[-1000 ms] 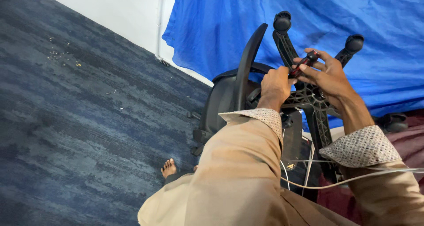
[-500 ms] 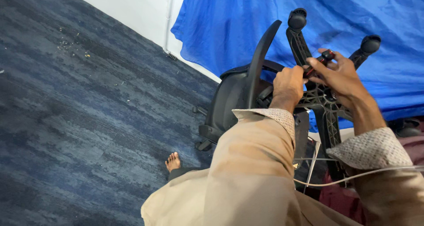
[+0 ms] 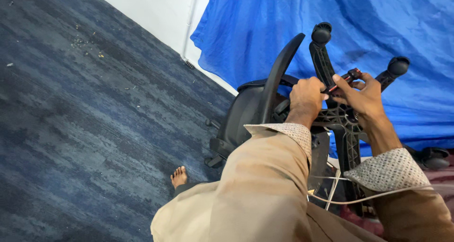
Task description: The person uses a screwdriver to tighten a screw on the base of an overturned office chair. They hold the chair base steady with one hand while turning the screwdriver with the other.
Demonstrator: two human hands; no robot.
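Note:
A black office chair (image 3: 246,114) lies tipped over, its star base (image 3: 347,128) with castor wheels (image 3: 321,34) pointing up. My left hand (image 3: 307,97) is closed around the hub of the base. My right hand (image 3: 362,95) grips a small red and black hand tool (image 3: 343,80) whose tip lies against the hub between both hands. Both arms wear tan sleeves with patterned cuffs.
A blue cloth (image 3: 331,29) hangs behind the chair. Dark blue carpet (image 3: 85,109) with small debris (image 3: 87,43) fills the left. A white wall (image 3: 156,10) runs along the back. A bare foot (image 3: 178,176) rests on the carpet. A white cable (image 3: 359,199) crosses my right sleeve.
The view has shifted a little, so the chair sits more to the right. Both hands stay on the chair base with the tool; little else moves.

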